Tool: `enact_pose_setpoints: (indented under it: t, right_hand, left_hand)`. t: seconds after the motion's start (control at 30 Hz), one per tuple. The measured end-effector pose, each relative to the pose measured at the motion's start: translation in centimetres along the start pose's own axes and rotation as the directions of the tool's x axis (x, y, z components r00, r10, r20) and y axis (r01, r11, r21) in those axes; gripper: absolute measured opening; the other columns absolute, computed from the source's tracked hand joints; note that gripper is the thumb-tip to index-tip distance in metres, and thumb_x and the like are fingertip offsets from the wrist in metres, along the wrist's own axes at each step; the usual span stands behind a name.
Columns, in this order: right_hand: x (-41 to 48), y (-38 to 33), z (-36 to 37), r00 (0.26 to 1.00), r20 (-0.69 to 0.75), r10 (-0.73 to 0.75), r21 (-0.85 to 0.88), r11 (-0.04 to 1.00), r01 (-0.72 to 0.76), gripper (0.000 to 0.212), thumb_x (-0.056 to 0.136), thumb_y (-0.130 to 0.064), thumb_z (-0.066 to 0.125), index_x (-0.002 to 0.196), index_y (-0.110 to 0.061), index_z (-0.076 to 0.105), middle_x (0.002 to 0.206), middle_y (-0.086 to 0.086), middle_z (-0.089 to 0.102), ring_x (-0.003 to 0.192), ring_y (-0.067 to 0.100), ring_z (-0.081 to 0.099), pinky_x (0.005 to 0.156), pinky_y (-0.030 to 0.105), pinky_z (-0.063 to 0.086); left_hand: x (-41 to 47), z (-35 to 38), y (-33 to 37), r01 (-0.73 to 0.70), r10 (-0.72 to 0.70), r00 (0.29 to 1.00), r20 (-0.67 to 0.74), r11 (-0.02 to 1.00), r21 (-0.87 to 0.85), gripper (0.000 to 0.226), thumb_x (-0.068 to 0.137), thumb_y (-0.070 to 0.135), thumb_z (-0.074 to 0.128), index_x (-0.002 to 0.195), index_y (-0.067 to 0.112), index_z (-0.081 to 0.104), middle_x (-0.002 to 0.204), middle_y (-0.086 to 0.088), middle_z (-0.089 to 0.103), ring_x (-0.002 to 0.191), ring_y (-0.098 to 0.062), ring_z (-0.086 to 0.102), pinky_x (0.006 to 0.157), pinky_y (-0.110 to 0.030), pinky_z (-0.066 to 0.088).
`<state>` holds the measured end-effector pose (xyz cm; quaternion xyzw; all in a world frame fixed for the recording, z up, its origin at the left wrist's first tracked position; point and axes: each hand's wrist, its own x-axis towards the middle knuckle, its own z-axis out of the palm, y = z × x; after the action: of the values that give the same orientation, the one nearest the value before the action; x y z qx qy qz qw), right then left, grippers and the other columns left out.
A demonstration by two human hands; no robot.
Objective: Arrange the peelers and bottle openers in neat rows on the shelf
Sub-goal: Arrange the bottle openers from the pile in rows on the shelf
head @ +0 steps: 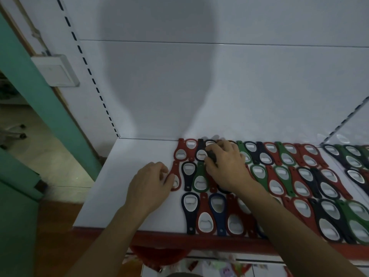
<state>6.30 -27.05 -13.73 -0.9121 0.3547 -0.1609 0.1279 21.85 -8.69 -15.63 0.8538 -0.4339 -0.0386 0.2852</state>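
Note:
Several red, green, black and blue bottle openers [283,172] lie in three rows on the white shelf [127,196], alternating head up and head down. My left hand [149,182] rests at the left end of the middle row, its fingers on a red opener [175,179]. My right hand [225,164] lies over the back and middle rows, fingertips pinching a black opener [211,155] in the back row. No peelers are in view.
The shelf's left part is bare white board with a red front edge [179,239]. A mirror panel [351,156] bounds the right side. Below the shelf sit a red basket [159,256] and packaged goods. A green door frame [40,92] stands on the left.

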Motion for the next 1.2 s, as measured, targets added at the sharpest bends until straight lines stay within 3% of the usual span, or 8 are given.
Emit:
enact_pose_setpoints:
  t: [0.1,0.2,0.3,0.4,0.57,0.77,1.07,1.2]
  right_hand:
    - [-0.9,0.8,0.5,0.995,0.085,0.049,-0.08,0.996,-0.042,0.049,0.096,-0.052,0.045,0.143,-0.036,0.041,0.151,0.005,0.037,0.141,0.033,0.028,0.11,0.06,0.03]
    - [-2.0,1.3,1.4,0.984,0.16,0.081,-0.121,0.991,-0.062,0.057,0.098,-0.06,0.034,0.151,-0.042,0.026,0.161,0.006,0.023,0.15,0.034,0.012,0.117,0.063,0.015]
    - [-2.7,1.3,2.1,0.988,0.137,0.07,-0.152,0.987,-0.049,0.057,0.1,-0.062,0.027,0.153,-0.042,0.023,0.164,0.005,0.02,0.152,0.032,0.009,0.118,0.061,0.011]
    - [-2.8,1.4,2.3,0.991,0.122,0.057,-0.176,0.984,-0.035,0.059,0.1,-0.063,0.022,0.154,-0.04,0.023,0.164,0.005,0.021,0.152,0.032,0.009,0.118,0.061,0.012]
    - [-3.0,1.4,2.3,0.992,0.113,0.063,-0.18,0.983,-0.042,0.062,0.097,-0.065,0.016,0.154,-0.042,0.022,0.164,0.005,0.023,0.152,0.032,0.009,0.118,0.061,0.012]
    - [-3.0,1.6,2.5,0.993,0.1,0.067,-0.19,0.981,-0.047,0.061,0.098,-0.064,0.018,0.154,-0.042,0.023,0.164,0.006,0.024,0.152,0.033,0.011,0.118,0.061,0.013]
    - [-2.9,1.5,2.3,0.99,0.115,0.076,-0.208,0.977,-0.051,0.058,0.099,-0.064,0.018,0.153,-0.044,0.019,0.165,0.006,0.022,0.153,0.033,0.009,0.118,0.062,0.011]
    - [-2.8,1.3,2.2,0.991,0.112,0.074,-0.222,0.974,-0.047,0.059,0.098,-0.065,0.015,0.152,-0.044,0.018,0.164,0.006,0.023,0.152,0.032,0.011,0.117,0.063,0.013]
  left_hand:
    - [-0.1,-0.1,-0.5,-0.102,0.103,0.989,0.102,0.995,-0.015,0.039,0.094,0.044,0.066,0.126,0.023,0.065,0.114,0.013,0.05,0.096,-0.005,0.056,0.086,-0.023,0.048]
    - [-0.2,-0.6,-0.6,-0.12,0.131,0.969,0.212,0.991,-0.061,0.052,0.087,0.045,0.067,0.134,0.024,0.061,0.117,0.013,0.047,0.099,-0.009,0.057,0.091,-0.031,0.053]
    - [-0.2,-1.1,-0.7,-0.133,0.145,0.948,0.285,0.989,-0.06,0.055,0.084,0.041,0.069,0.136,0.026,0.059,0.117,0.012,0.046,0.099,-0.011,0.058,0.093,-0.036,0.054]
    - [0.1,-1.1,-0.7,-0.131,0.143,0.949,0.283,0.99,-0.061,0.051,0.087,0.039,0.072,0.135,0.028,0.061,0.115,0.011,0.049,0.098,-0.011,0.058,0.091,-0.035,0.054]
    - [0.3,-1.1,-0.9,-0.128,0.153,0.953,0.262,0.986,-0.109,0.043,0.085,0.04,0.074,0.126,0.03,0.065,0.105,0.015,0.052,0.087,-0.003,0.056,0.076,-0.024,0.048]
    - [0.8,-1.0,-0.8,-0.162,0.183,0.947,0.264,0.982,-0.099,0.031,0.083,0.039,0.075,0.11,0.026,0.068,0.097,0.014,0.051,0.082,-0.005,0.055,0.068,-0.022,0.044]
    - [0.9,-0.5,-0.9,-0.248,0.257,0.937,0.235,0.966,-0.069,0.023,0.088,0.038,0.071,0.106,0.025,0.066,0.095,0.017,0.046,0.079,-0.005,0.054,0.067,-0.02,0.042]
    - [0.8,-0.4,-1.3,-0.253,0.266,0.936,0.231,0.964,-0.084,0.025,0.088,0.04,0.068,0.109,0.027,0.066,0.097,0.017,0.047,0.083,-0.007,0.056,0.072,-0.027,0.05]
